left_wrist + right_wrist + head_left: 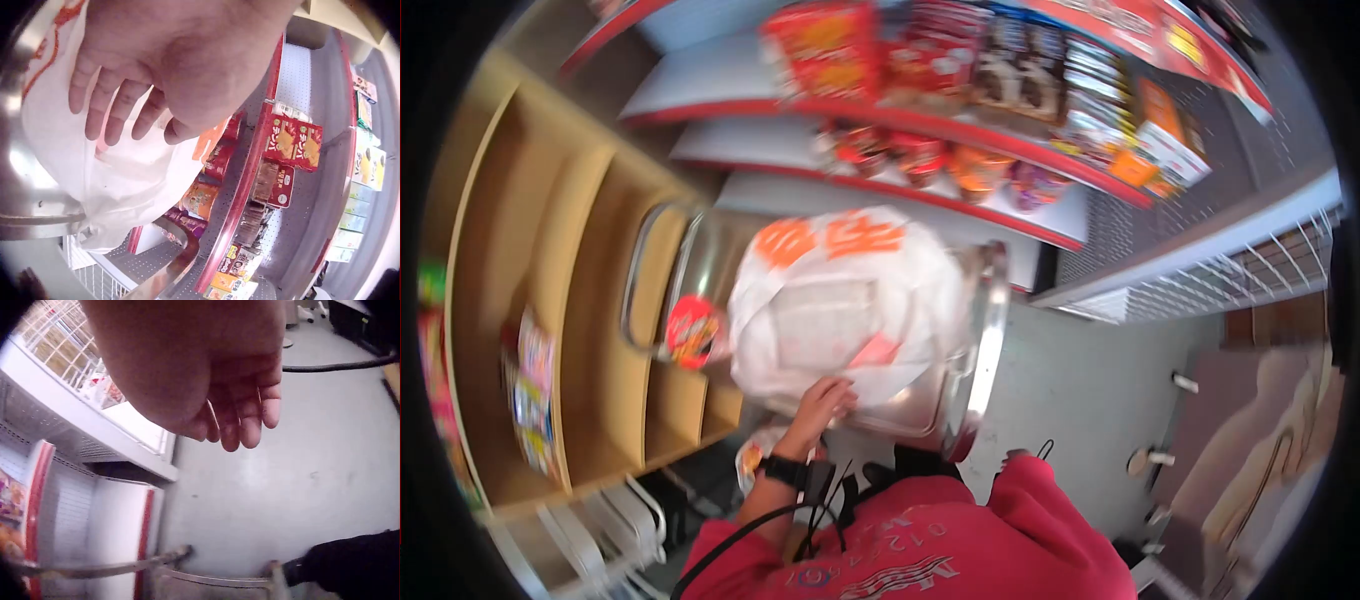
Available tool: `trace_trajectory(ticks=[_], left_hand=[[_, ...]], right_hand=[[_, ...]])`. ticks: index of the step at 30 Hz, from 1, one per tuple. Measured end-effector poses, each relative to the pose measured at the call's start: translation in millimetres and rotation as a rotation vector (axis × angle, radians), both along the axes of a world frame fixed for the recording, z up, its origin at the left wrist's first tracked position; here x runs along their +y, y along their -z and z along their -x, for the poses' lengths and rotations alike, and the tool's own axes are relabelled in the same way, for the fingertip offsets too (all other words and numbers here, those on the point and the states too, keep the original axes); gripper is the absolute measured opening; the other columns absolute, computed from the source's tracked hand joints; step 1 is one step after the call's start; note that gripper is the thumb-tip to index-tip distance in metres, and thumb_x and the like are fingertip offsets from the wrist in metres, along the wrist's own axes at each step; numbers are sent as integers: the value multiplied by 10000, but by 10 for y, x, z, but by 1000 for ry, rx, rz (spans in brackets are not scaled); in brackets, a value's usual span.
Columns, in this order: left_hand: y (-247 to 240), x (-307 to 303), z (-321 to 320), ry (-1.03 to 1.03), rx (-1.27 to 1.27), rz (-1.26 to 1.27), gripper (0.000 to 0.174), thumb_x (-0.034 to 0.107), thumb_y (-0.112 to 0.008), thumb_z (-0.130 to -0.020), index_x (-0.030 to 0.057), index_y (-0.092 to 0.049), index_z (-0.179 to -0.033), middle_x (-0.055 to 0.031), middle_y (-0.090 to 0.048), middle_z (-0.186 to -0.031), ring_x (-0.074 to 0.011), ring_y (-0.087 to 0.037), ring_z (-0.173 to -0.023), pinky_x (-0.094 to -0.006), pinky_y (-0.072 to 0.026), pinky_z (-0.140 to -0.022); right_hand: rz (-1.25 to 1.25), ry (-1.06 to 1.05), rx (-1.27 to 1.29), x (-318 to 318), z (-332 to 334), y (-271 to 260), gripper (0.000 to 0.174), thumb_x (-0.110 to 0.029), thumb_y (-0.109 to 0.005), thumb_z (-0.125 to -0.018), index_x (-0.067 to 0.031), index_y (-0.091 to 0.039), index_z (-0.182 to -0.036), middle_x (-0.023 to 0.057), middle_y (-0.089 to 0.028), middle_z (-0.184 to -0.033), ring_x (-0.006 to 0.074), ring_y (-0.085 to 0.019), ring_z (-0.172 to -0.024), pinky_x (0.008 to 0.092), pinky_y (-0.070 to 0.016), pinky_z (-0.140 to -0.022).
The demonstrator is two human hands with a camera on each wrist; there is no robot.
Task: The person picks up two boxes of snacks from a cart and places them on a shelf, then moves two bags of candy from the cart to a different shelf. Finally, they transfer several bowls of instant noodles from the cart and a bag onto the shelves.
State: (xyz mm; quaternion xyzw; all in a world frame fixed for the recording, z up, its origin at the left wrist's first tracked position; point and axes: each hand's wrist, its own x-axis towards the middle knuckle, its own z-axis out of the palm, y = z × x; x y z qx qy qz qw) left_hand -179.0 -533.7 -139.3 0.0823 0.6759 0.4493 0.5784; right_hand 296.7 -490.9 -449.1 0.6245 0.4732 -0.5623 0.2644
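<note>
A large white plastic bag (940, 290) with orange lettering fills most of a metal cart (990, 370), and a flat pale pack (825, 315) shows in its middle. At its near side is my left hand (825, 405); in the left wrist view that hand (134, 75) has its fingers extended over the white plastic, with nothing gripped. A red-lidded cup (692, 332) stands beside the bag, at the cart's left end. My right hand (240, 403) hangs over the grey floor at my side, fingers loosely bent and holding nothing.
Behind the cart, red-edged shelves (830, 110) carry snack packs and cup noodles. A wooden shelf unit (590, 300) stands at the left, above white plastic crates (590, 530). To the right are a white wire rack (1200, 285) and grey floor (1080, 390).
</note>
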Motion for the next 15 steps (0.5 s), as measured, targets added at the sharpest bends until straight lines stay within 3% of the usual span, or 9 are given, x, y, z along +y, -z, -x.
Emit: trace_trajectory(ticks=[1,2,6,7,10,12,13,14,15], left_hand=[[40,-174,16,11,35,-2,257,255,-479,-860,41,-537,-991,-32,-573,-823,-100,-551,-728,-224,-436,-636],[77,-374,22,23,66,0,260,254,-479,-859,36,-537,-988,-26,-563,-788,-94,-546,-688,-227,-444,-630],[101,-1307,-21,-173,-5,-7,244,245,-488,-848,25,-549,-935,-10,-463,-582,-110,-510,-537,-287,-493,-614],[151,-1590,-20,-226,-19,-5,240,238,-491,-844,23,-550,-933,-10,-453,-565,-113,-507,-530,-293,-496,-611],[376,-2461,-89,-432,-81,81,229,239,-531,-789,51,-565,-915,-8,-429,-534,-123,-474,-486,-307,-497,-597],[550,-2999,-187,-610,-160,165,210,248,-558,-754,78,-569,-875,2,-413,-524,-129,-464,-473,-328,-492,-597],[626,-3276,-237,-686,-194,198,194,250,-569,-739,93,-569,-852,8,-401,-514,-132,-461,-468,-340,-489,-596],[1450,-3866,-279,-741,-380,188,157,237,-568,-735,109,-563,-825,13,-373,-490,-140,-458,-461,-356,-482,-594],[1459,-4071,-386,-843,-381,170,145,238,-554,-743,119,-564,-826,7,-353,-472,-149,-453,-454,-351,-475,-581]], right_hand=[[142,202,-36,-130,83,-54,243,-241,-449,-779,-27,-552,-729,165,-603,-736,243,-610,-616,395,-466,-471],[201,252,-39,-250,135,-48,247,-247,-442,-790,-25,-548,-770,162,-606,-759,244,-612,-626,399,-467,-471],[249,213,135,-530,14,773,275,-279,-381,-842,-34,-486,-909,120,-601,-861,234,-604,-638,378,-464,-464],[147,246,43,-610,207,535,264,-265,-357,-853,-42,-496,-880,103,-600,-835,217,-586,-593,340,-457,-467],[179,253,170,-764,452,174,245,-260,-379,-840,-44,-491,-871,91,-600,-798,204,-567,-560,324,-450,-466],[57,134,110,-881,828,-129,239,-255,-425,-823,-33,-507,-856,94,-601,-749,196,-566,-535,318,-445,-445],[32,-53,208,-896,902,-92,240,-247,-445,-815,-23,-519,-855,96,-600,-729,192,-565,-522,307,-443,-433],[17,-241,301,-920,978,-74,242,-240,-465,-807,-12,-531,-853,99,-598,-710,188,-565,-509,295,-440,-421],[-54,-246,305,-988,1109,-107,242,-229,-474,-805,-3,-540,-859,99,-596,-693,184,-564,-501,287,-437,-411]])
